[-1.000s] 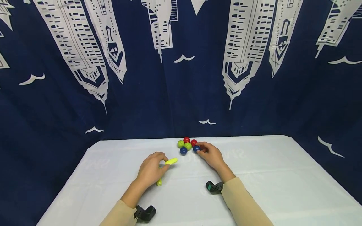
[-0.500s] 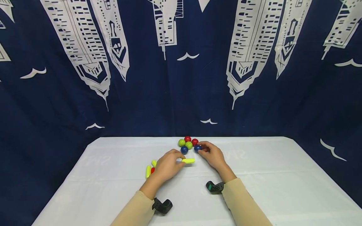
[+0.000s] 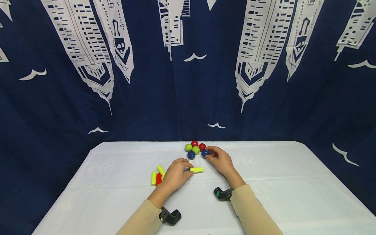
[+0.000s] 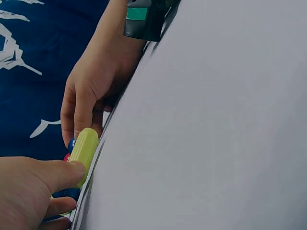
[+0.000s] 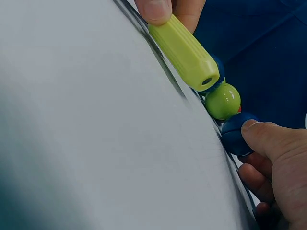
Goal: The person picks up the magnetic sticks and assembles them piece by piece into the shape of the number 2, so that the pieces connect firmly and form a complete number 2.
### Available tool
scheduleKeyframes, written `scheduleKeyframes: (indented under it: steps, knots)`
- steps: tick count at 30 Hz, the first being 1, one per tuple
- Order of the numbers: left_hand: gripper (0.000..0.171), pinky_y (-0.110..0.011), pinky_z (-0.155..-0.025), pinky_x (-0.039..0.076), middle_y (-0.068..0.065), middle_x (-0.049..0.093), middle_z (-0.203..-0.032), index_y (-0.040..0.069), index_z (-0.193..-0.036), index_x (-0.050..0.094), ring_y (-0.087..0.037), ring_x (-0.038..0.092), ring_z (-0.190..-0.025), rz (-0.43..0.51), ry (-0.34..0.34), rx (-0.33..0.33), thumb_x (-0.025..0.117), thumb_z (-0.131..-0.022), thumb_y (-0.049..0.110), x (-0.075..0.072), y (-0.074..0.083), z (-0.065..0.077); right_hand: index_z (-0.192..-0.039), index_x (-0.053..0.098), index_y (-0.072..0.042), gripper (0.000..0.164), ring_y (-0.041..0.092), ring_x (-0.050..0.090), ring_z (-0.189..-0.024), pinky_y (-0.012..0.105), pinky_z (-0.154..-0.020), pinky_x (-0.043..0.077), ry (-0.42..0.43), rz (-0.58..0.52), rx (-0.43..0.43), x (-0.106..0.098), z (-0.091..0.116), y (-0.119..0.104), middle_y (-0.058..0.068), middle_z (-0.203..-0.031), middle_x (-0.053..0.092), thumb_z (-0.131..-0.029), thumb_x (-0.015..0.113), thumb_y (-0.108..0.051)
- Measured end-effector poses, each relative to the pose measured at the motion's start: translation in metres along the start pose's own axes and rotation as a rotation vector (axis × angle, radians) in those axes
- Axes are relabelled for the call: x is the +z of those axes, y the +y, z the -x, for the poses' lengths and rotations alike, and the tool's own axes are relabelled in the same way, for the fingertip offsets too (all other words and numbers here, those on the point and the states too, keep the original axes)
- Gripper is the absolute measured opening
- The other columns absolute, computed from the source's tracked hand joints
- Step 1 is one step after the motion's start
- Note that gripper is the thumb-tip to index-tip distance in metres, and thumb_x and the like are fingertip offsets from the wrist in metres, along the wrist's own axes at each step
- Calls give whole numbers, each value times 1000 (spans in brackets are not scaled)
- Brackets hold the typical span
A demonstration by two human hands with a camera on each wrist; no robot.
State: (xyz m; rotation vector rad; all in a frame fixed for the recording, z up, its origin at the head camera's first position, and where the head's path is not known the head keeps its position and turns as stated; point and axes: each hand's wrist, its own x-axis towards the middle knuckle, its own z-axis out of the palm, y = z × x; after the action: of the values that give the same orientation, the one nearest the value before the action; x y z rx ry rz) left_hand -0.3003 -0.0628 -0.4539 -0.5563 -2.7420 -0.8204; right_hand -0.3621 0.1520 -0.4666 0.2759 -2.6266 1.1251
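My left hand (image 3: 176,174) pinches a yellow ribbed handle (image 3: 196,170) and holds it level, its end pointing right. A small grey part shows beside the fingers in the head view. In the right wrist view the handle (image 5: 184,52) is faceted, with a hole in its end; its exact kind is unclear. My right hand (image 3: 220,161) pinches a blue ball (image 3: 205,153) between thumb and fingers at the back of the table. In the right wrist view that ball (image 5: 236,135) sits close to a green ball (image 5: 223,102).
Red balls (image 3: 202,147), green balls (image 3: 188,148) and another blue ball (image 3: 191,155) cluster near the far table edge. Left of my left wrist lie yellow pieces (image 3: 153,178) and a red piece (image 3: 158,179), partly hidden. A patterned blue cloth (image 3: 152,107) hangs behind the white table (image 3: 102,209).
My left hand has moved right with the yellow handle, uncovering the yellow and red pieces, and then dipped slightly. The right hand stays at the blue ball.
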Motion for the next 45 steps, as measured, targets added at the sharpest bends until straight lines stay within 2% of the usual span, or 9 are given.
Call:
scheduleKeyframes:
  steps: [4,9,15,19,22,27,35,45]
  knots:
    - [17,-43,-101,51,-9,68,-118,10,-102,77,-27,63,-114,22,-4,4,78,-87,18,3,-2,-1,-121,68,-17,33,19,66,-91,43,-86,52,3,-5,-6,-1,1,0,9,-113,73,-89,74,-16]
    - [18,-42,-103,50,-10,67,-120,10,-102,77,-27,63,-116,-11,-6,13,77,-87,19,5,-3,-1,-121,67,-17,34,21,68,-95,47,-92,50,-19,-39,20,-2,1,-1,8,-116,73,-88,75,-19]
    - [18,-41,-103,51,-8,67,-122,11,-103,77,-27,63,-116,-48,-11,2,77,-88,21,5,-3,2,-119,67,-15,33,20,68,-97,45,-94,51,-33,-72,48,0,1,0,8,-115,74,-87,77,-19]
    - [19,-43,-102,51,-9,66,-123,11,-103,77,-28,63,-117,-42,-10,-6,78,-86,19,3,-3,5,-118,68,-15,32,16,67,-92,37,-89,52,-31,-132,53,0,3,-2,9,-114,74,-87,76,-17]
    - [19,-43,-101,52,-9,67,-123,12,-103,77,-28,63,-116,-42,-10,-8,78,-86,19,1,-3,7,-118,67,-14,32,13,64,-88,28,-83,51,-49,-227,80,0,7,-5,10,-113,74,-88,76,-15]
    - [18,-42,-100,52,-7,67,-121,13,-102,77,-27,64,-114,-63,-10,12,78,-86,20,2,-2,6,-121,66,-10,33,11,61,-88,20,-78,49,-94,-344,114,-7,21,-7,13,-114,73,-89,74,-13]
    - [19,-41,-99,53,-5,70,-121,14,-104,78,-26,65,-114,-57,7,22,79,-85,19,6,-1,1,-120,67,-12,33,12,58,-83,20,-73,49,-162,-257,52,-28,47,-2,8,-109,72,-89,74,-13]
    - [19,-44,-100,51,-3,73,-116,14,-102,78,-24,67,-113,-16,14,-1,80,-84,17,6,-2,3,-116,69,-23,29,10,62,-90,27,-85,49,-189,-161,29,-24,56,-4,-3,-110,73,-88,75,-16]
